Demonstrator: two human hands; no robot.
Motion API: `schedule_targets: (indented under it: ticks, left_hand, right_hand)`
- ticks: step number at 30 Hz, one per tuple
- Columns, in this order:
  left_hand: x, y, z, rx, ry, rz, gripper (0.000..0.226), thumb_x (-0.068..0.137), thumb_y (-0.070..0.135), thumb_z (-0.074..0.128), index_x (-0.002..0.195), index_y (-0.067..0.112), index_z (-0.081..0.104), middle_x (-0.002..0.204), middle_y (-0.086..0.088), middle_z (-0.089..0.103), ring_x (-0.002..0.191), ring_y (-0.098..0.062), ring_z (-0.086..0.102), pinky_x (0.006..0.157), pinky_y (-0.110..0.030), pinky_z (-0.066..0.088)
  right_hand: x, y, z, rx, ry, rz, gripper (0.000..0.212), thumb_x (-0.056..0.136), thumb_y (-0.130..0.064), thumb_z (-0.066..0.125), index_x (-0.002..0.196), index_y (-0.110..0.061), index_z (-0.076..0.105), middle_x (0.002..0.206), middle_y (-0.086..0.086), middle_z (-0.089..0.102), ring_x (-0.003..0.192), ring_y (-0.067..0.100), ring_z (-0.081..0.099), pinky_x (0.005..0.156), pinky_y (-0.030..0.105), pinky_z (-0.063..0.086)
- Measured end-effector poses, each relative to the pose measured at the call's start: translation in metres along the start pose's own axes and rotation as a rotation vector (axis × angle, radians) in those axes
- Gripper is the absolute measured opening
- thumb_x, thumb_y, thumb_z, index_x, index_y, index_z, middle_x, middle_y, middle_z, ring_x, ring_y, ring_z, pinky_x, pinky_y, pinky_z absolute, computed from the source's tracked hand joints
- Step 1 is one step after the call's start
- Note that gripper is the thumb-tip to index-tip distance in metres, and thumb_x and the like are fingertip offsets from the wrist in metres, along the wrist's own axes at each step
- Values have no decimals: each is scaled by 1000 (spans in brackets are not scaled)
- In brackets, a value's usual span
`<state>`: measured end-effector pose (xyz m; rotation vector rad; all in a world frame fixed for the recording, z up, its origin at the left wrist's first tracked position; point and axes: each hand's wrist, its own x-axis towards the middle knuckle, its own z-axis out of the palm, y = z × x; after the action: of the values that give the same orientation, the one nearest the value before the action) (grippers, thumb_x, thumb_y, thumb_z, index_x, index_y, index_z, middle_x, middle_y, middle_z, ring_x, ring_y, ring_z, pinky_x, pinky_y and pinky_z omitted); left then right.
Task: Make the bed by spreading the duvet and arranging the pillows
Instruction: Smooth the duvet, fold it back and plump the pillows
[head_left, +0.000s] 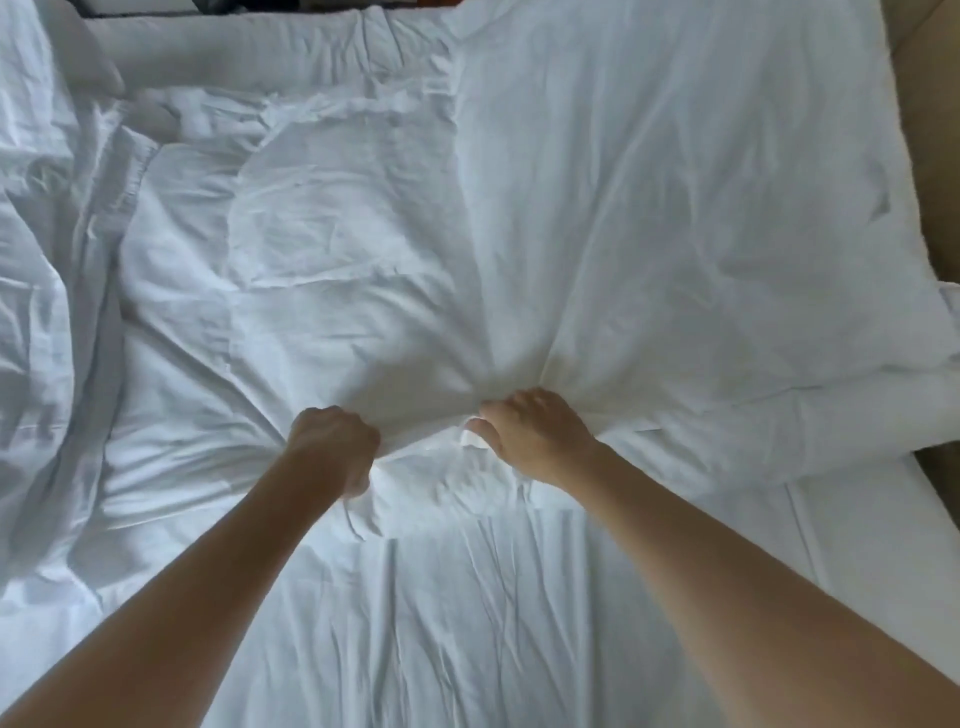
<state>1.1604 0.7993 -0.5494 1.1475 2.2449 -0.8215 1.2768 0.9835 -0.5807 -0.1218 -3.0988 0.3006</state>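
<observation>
A white duvet (597, 234) lies bunched across the far part of the bed, smooth on the right and creased on the left. My left hand (335, 444) grips its near edge in a fist, and folds radiate from the grip. Close to the right, my right hand (530, 439) curls its fingers over the same edge and pinches a small fold of cloth. A white pillow (218, 49) lies at the far left, partly under rumpled fabric. The bare white sheet (467, 623) covers the near half of the bed.
More crumpled white bedding (47, 270) piles up along the left side. A tan surface (930, 156) shows beyond the bed's right edge. Dark objects (156, 6) sit behind the pillow at the top.
</observation>
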Motion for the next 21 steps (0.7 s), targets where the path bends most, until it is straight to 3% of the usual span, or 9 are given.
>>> schedule_targets:
  ticks: [3,5,7,10,12,14,18,21]
  left_hand:
    - [-11,30,-3,17,-128,-8,39,86,29,58,125,24,62,125,1,64,120,-21,59,90,-30,47]
    - [-13,51,-3,-17,-227,-6,36,87,33,59,121,24,64,125,2,64,119,-20,59,92,-30,48]
    - [-10,65,-17,-59,-253,-11,36,90,41,57,119,21,66,127,2,63,119,-20,59,93,-32,47]
    - [-1,80,-59,-238,-118,31,46,89,59,52,110,19,60,115,-4,64,107,-24,61,87,-33,46]
    - [8,102,-90,-333,30,91,50,86,66,53,105,20,56,106,-3,62,99,-24,60,81,-34,43]
    - [20,133,-120,-441,185,156,53,85,66,57,112,22,52,111,0,62,101,-24,60,79,-35,44]
    - [46,201,-168,-472,471,261,73,82,64,62,138,25,37,135,0,40,120,-24,45,95,-41,42]
    - [67,248,-193,-375,510,325,90,80,68,61,150,28,21,144,-1,36,125,-29,41,103,-47,37]
  right_hand:
    - [-24,15,-19,146,-281,3,37,87,-56,60,71,-25,47,77,8,64,75,25,61,63,29,33]
    - [-47,32,-16,164,-431,6,25,85,-41,67,84,-24,47,97,3,62,95,24,60,69,27,32]
    - [-66,48,-15,347,-484,100,20,86,-34,66,92,-22,51,94,-4,56,94,21,58,70,27,34]
    - [-79,74,-35,546,-335,253,18,92,-40,59,99,-23,58,83,-11,57,78,12,55,67,26,39]
    - [-88,99,-45,420,-51,271,11,93,-30,56,97,-20,59,80,-9,59,79,16,58,64,29,43]
    - [-98,131,-54,308,116,317,12,88,-18,57,100,-17,59,85,-5,59,86,19,58,63,30,44]
    - [-115,207,-69,-106,190,377,54,65,-4,69,117,-19,58,104,2,55,101,26,54,77,40,46]
    - [-133,262,-78,-291,117,613,73,63,-16,79,130,-24,51,124,5,51,117,28,48,88,43,33]
